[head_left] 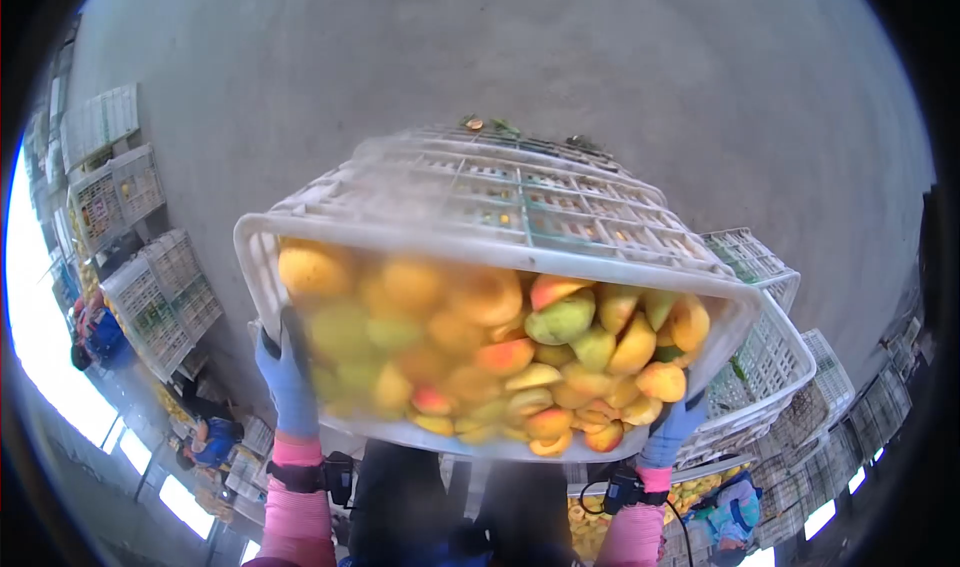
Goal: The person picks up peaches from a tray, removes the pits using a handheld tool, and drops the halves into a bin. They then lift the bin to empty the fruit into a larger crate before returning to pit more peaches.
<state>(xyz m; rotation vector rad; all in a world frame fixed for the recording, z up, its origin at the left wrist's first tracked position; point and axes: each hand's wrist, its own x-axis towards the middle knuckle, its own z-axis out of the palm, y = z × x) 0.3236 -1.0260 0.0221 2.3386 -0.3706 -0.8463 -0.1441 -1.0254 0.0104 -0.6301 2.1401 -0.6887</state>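
A white plastic crate (520,251) is tipped steeply, its open side facing me. Inside lie many yellow-orange and green fruits (560,317) with red blushes, which look like peaches; some seem to be cut in halves. The left part of the load looks hazy. My left hand (283,379), in a blue glove, grips the crate's left side, with part of its fingers behind the rim. At the lower right side my right hand (675,432), gloved too, holds the crate; its fingers are partly hidden.
Stacked white crates (765,357) stand close on my right. More crates (165,302) line the left, near people in blue (105,337). Behind my right arm is a spread of yellow fruit (590,532), with another person (735,512) beyond. Leafy scraps (505,125) lie on the concrete floor (480,47).
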